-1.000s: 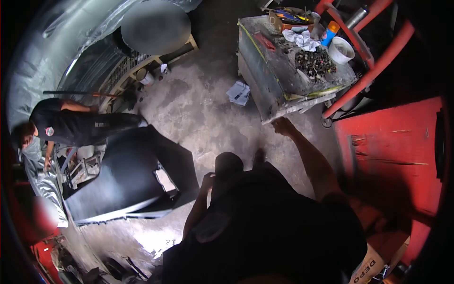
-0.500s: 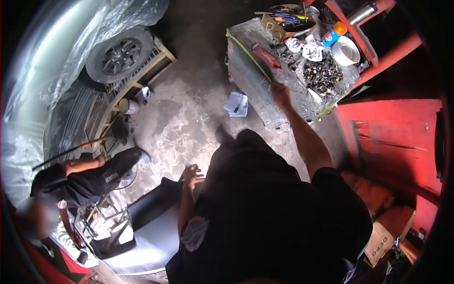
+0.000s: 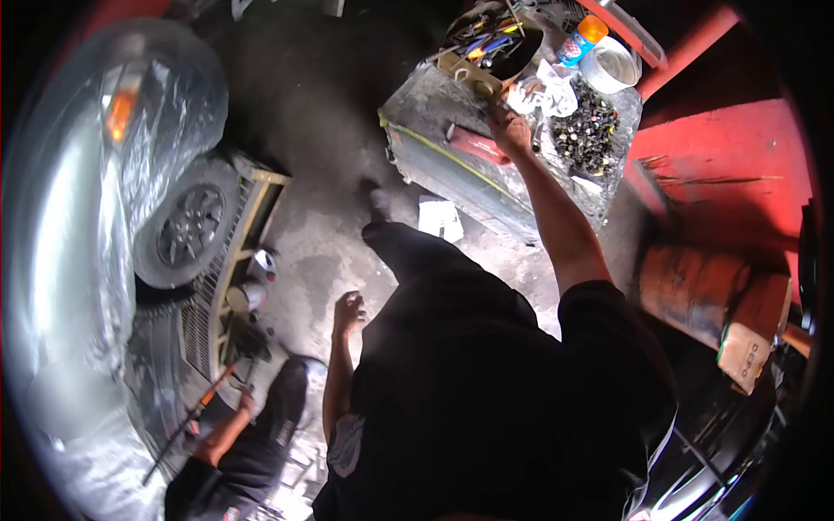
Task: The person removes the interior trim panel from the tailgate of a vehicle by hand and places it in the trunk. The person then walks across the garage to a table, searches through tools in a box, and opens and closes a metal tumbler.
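My right hand (image 3: 511, 132) reaches over the workbench (image 3: 417, 108), above the end of a red box-like object (image 3: 476, 144). Its fingers point toward a brown cardboard piece (image 3: 469, 78) and a round bin of hand tools (image 3: 497, 45); nothing shows in them, though the fingertips are dark and I cannot tell if they touch the cardboard. Beside this hand lie a crumpled white rag (image 3: 547, 91) and a heap of small dark fasteners (image 3: 584, 128). My left hand (image 3: 349, 314) hangs free at my side, empty, with loosely curled fingers.
An orange-capped spray can (image 3: 582, 39) and a white tub (image 3: 610, 65) stand at the bench's back. White papers (image 3: 440, 219) lie on the floor. A wheel (image 3: 187, 221) and plastic-wrapped car body (image 3: 78, 217) are at left. Lower left, another person's arm (image 3: 228, 434) is near an orange-and-black pole (image 3: 208, 395).
My right hand has moved farther over the bench, past the red object toward the tool bin. My left hand stays low, its fingers more curled. The view has shifted and a leg has stepped forward.
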### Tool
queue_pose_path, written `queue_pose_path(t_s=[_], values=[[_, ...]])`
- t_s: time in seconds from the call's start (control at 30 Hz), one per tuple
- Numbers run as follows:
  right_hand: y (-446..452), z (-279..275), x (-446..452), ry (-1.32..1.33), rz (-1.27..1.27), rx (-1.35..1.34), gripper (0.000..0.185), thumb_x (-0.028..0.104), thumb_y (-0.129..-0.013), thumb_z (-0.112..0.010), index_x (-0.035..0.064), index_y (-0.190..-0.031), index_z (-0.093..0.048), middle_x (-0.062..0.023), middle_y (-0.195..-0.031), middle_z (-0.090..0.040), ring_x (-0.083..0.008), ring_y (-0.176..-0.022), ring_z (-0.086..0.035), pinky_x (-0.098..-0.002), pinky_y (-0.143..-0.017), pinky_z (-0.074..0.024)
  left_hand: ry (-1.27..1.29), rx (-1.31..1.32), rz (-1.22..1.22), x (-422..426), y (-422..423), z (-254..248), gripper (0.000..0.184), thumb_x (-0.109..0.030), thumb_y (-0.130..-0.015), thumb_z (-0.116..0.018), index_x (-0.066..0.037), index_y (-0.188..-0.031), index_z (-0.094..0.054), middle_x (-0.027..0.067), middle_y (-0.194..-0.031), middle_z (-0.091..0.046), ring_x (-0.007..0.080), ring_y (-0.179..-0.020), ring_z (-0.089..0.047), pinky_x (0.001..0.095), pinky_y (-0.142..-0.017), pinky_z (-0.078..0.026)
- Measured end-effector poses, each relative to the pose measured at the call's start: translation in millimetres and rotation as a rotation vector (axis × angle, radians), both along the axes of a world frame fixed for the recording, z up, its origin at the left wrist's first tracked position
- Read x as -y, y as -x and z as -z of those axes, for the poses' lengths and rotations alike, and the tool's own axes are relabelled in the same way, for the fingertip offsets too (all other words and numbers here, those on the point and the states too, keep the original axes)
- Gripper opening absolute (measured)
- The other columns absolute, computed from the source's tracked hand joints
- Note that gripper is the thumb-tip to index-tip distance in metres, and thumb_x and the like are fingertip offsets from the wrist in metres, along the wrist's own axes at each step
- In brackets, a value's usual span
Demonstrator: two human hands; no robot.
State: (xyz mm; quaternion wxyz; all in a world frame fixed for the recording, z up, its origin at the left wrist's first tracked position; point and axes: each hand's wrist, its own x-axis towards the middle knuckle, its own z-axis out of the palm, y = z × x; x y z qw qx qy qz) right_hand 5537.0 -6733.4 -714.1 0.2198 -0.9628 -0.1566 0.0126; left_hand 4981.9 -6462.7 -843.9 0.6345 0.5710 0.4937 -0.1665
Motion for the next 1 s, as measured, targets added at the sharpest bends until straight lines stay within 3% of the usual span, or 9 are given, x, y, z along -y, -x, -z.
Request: queue_pose_path(t_s=[0.17,0.23,0.3,0.37,0.4,0.5,0.6,0.73,1.0], values=[[-16.3,-9.9,-21.5,-0.040,0.233,-0.104,0.045,0.048,-0.090,-0.064,0.0189,-0.125,-0.064,-0.0186,-0.108,-0.073,-0.0404,-0.099,-0.070,-0.0511,-0.085,-0.0553,-0.230,0.200,0.175,-102.3,16.6,70.5,0.021,-0.020,-0.097,-0.062,-0.004,-0.108,-0.071,0.0109,-0.088,-0.069,0.0201,-0.081,-0.066,0.0367,-0.072,-0.053],[-22.0,-6.5,-9.8,0.092,0.416,-0.246,0.047,0.044,-0.088,-0.064,0.0192,-0.127,-0.062,-0.0185,-0.107,-0.074,-0.0389,-0.097,-0.071,-0.0509,-0.082,-0.0559,-0.276,-0.053,0.585,-139.8,-61.3,-50.2,0.033,-0.030,-0.094,-0.059,0.002,-0.095,-0.069,0.0227,-0.090,-0.068,0.0252,-0.091,-0.069,0.0363,-0.082,-0.052],[-30.0,-1.7,-1.8,0.059,0.415,-0.141,0.040,0.034,-0.085,-0.064,0.0180,-0.122,-0.063,-0.0210,-0.098,-0.074,-0.0408,-0.092,-0.071,-0.0520,-0.081,-0.0552,-0.439,0.167,0.805,-210.4,-54.0,3.5,0.031,-0.028,-0.096,-0.060,-0.001,-0.105,-0.069,0.0190,-0.090,-0.069,0.0278,-0.085,-0.069,0.0386,-0.074,-0.055],[-34.4,-6.8,8.5,-0.005,0.467,-0.100,0.038,0.031,-0.085,-0.064,0.0179,-0.120,-0.063,-0.0210,-0.093,-0.073,-0.0430,-0.090,-0.071,-0.0523,-0.080,-0.0549,0.001,-0.171,0.179,-259.0,-79.1,-5.3,0.034,-0.028,-0.099,-0.060,-0.005,-0.123,-0.064,0.0150,-0.099,-0.070,0.0267,-0.082,-0.070,0.0388,-0.065,-0.059],[-34.7,-4.6,14.2,-0.022,0.483,0.017,0.034,0.029,-0.084,-0.064,0.0170,-0.116,-0.064,-0.0210,-0.092,-0.073,-0.0443,-0.089,-0.070,-0.0521,-0.079,-0.0549,-0.276,-0.122,0.643,-284.0,-114.9,-35.3,0.042,-0.028,-0.101,-0.060,-0.008,-0.137,-0.055,0.0143,-0.113,-0.069,0.0255,-0.082,-0.070,0.0380,-0.061,-0.061],[-40.3,-1.1,32.7,-0.033,0.584,-0.018,0.034,0.026,-0.083,-0.062,0.0159,-0.114,-0.071,-0.0209,-0.088,-0.074,-0.0378,-0.082,-0.073,-0.0481,-0.073,-0.0560,-0.104,-0.153,0.244,-317.6,-192.8,-63.5,0.044,-0.028,-0.101,-0.060,-0.006,-0.138,-0.055,0.0134,-0.108,-0.068,0.0247,-0.080,-0.069,0.0396,-0.065,-0.062],[-33.9,2.2,53.1,-0.430,0.696,-0.219,0.036,0.014,-0.086,-0.057,0.0071,-0.119,-0.072,-0.0050,-0.072,-0.070,-0.0116,-0.059,-0.065,-0.0280,-0.051,-0.0502,-0.042,-0.083,0.336,-352.6,-253.7,-41.4,0.039,-0.027,-0.100,-0.060,-0.007,-0.133,-0.058,0.0123,-0.104,-0.068,0.0244,-0.078,-0.070,0.0400,-0.062,-0.060],[13.9,-12.8,37.6,-1.009,0.767,-0.339,0.035,0.013,-0.093,-0.053,-0.0013,-0.123,-0.068,-0.0109,-0.087,-0.072,-0.0165,-0.061,-0.068,-0.0281,-0.055,-0.0563,-0.060,0.012,0.639,-345.5,-359.0,-38.4,0.035,-0.023,-0.097,-0.062,-0.008,-0.128,-0.061,0.0101,-0.095,-0.070,0.0245,-0.071,-0.070,0.0388,-0.061,-0.059],[37.5,0.3,-33.7,-1.223,1.063,-0.238,0.039,0.023,-0.088,-0.062,-0.0031,-0.116,-0.070,-0.0070,-0.089,-0.071,-0.0138,-0.070,-0.065,-0.0276,-0.063,-0.0538,-0.224,0.337,1.217,-346.8,-545.7,-6.6,0.033,-0.024,-0.093,-0.067,0.002,-0.113,-0.071,0.0173,-0.092,-0.073,0.0238,-0.082,-0.072,0.0362,-0.081,-0.056]])
